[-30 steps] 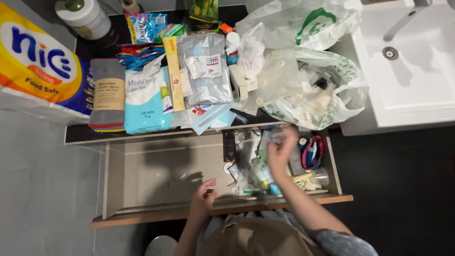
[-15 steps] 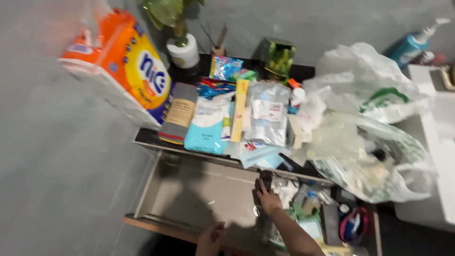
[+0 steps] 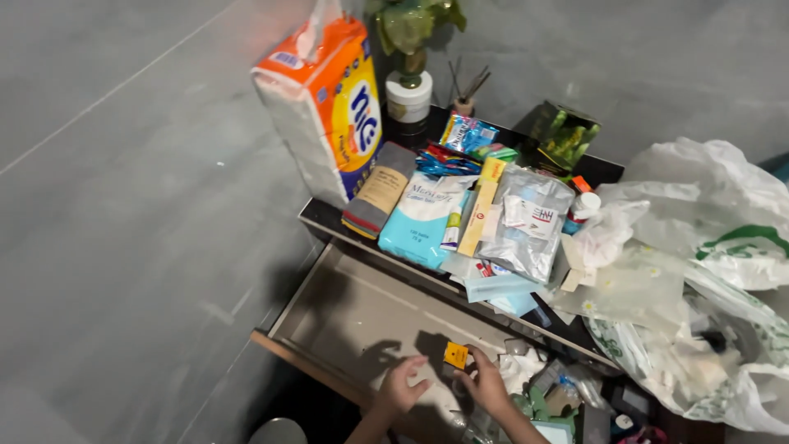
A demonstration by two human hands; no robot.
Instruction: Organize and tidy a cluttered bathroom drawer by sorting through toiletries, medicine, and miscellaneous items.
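Small yellow packet (image 3: 456,355) (corner up) at right hand (image 3: 485,384)

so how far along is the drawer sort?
Done: the drawer's left part is bare. In hand: both hands over it, right hand pinching a small yellow item, left hand beside it, empty. Left: the clutter pile at the drawer's right end, packets and bags on the countertop.

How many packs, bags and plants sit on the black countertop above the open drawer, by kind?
Big orange and yellow paper-roll pack: 1
Light blue cotton-ball bag: 1
Silver foil pouch: 1
White plastic carrier bags with green print: 2
Potted green plant in white pot: 1
Total: 6
Also, the right hand holds a small yellow square item over the drawer.
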